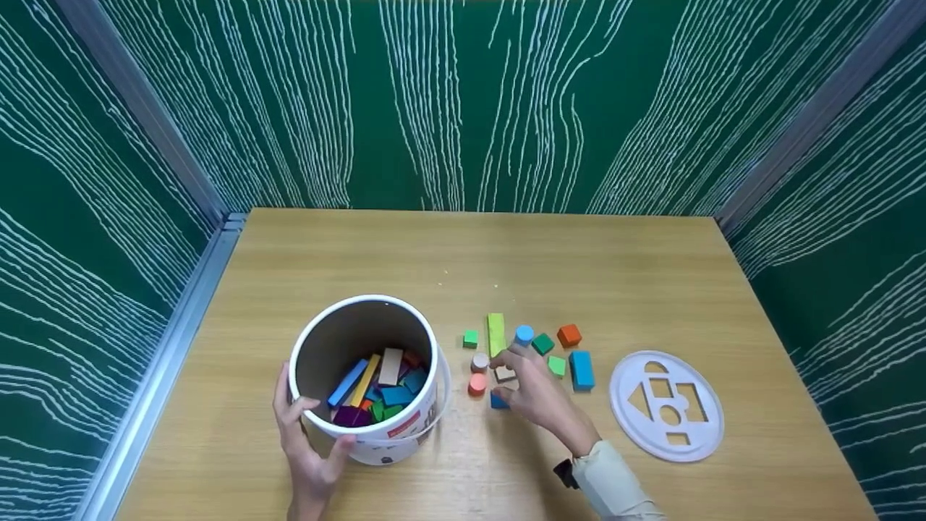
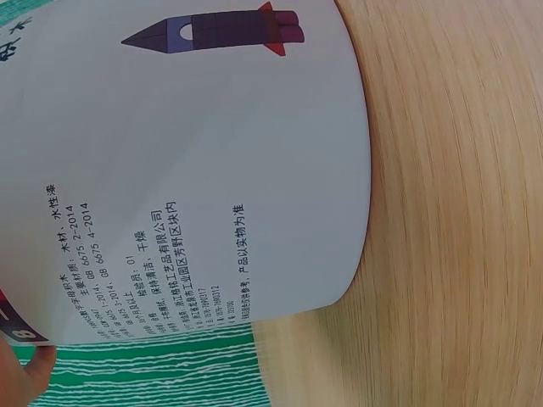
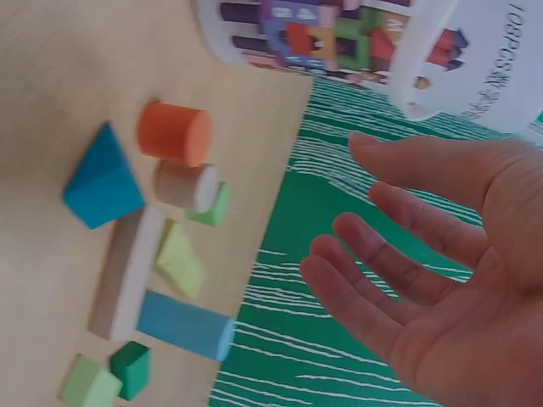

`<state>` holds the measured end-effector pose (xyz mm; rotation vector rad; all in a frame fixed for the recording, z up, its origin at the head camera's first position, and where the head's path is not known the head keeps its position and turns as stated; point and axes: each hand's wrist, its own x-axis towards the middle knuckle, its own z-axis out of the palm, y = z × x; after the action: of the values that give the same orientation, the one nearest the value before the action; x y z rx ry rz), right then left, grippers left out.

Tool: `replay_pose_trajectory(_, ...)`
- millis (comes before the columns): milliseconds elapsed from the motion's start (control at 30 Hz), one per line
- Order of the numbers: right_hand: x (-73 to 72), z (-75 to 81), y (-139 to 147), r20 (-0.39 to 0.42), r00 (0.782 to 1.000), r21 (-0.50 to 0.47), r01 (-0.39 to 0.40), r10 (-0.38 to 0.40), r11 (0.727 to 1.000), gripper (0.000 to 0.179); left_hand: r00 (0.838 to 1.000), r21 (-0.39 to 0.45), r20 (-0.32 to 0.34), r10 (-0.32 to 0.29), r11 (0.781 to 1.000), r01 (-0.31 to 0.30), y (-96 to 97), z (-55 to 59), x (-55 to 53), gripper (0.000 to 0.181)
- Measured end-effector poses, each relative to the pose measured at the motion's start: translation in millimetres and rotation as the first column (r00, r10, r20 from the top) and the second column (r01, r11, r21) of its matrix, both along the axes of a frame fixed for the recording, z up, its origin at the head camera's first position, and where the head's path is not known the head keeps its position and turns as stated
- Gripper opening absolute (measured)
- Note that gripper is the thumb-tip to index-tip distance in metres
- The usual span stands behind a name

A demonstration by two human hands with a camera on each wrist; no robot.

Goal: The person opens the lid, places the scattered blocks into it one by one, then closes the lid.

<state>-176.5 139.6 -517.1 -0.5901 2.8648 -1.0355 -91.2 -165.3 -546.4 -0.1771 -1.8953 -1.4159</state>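
A white bucket (image 1: pixel 380 452) of coloured wooden blocks (image 1: pixel 396 396) stands left of centre. My left hand (image 1: pixel 307 449) grips its near left rim, thumb on the front; the left wrist view shows mostly its printed wall. My right hand (image 1: pixel 539 394) hovers over loose blocks with spread, relaxed fingers and an empty palm. Near its fingertips lie a plain wood block (image 3: pixel 127 271), a blue triangular block (image 3: pixel 106 182), an orange-pink cylinder (image 3: pixel 174 133) and a pale cylinder (image 3: pixel 187 185). Beyond the hand are a blue cylinder (image 1: pixel 524 334) and a yellow-green block (image 1: pixel 495 329).
Right of the hand lie a red-orange cube (image 1: pixel 569 335), a blue rectangular block (image 1: pixel 582 370) and green blocks (image 1: pixel 556 365). Further right, a white round lid (image 1: pixel 705 434) with shaped cut-outs rests flat. Green walls with white lines (image 1: pixel 463 108) enclose the wooden table (image 1: pixel 579 268).
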Motion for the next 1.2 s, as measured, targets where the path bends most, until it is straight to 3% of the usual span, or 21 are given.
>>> replay_pose_trajectory(133, -0.9, -13.6, 1.2, 0.019, 1.000, 0.026, 0.015, -0.016, 1.000, 0.028, 1.000, -0.004, 0.011, 0.005, 1.000, -0.005, 0.0, 1.7, 0.7, 0.054)
replay_pose_trajectory(400, -3.4, -38.5, 1.5, 0.136, 0.990, 0.072, 0.032, -0.042, 0.997, 0.033, 1.000, -0.018, 0.005, 0.017, 1.000, -0.016, -0.1, 0.5, -0.6, 0.055)
replay_pose_trajectory(633, -4.7, -53.6, 1.4, 0.192, 0.976, 0.130, 0.077, -0.102, 0.988, 0.037, 0.999, -0.017, -0.037, 0.017, 1.000, -0.017, 11.5, 30.2, 5.3, 0.053)
replay_pose_trajectory(700, -3.5, -56.8, 0.7, 0.197, 0.974, 0.143, 0.088, -0.115, 0.986, 0.037, 0.998, -0.018, -0.054, 0.010, 1.000, -0.011, 11.2, 31.8, 5.1, 0.056)
replay_pose_trajectory(1033, -4.7, -70.1, 0.7, 0.235, 0.964, 0.159, 0.088, -0.125, 0.983, 0.030, 0.999, -0.010, -0.038, 0.004, 1.000, -0.004, 10.2, 28.4, 4.9, 0.055)
replay_pose_trajectory(1200, -4.4, -68.5, 2.2, 0.253, 0.957, 0.128, 0.115, -0.144, 0.985, 0.031, 0.999, -0.007, -0.043, 0.007, 1.000, -0.008, 10.0, 27.5, 5.2, 0.056)
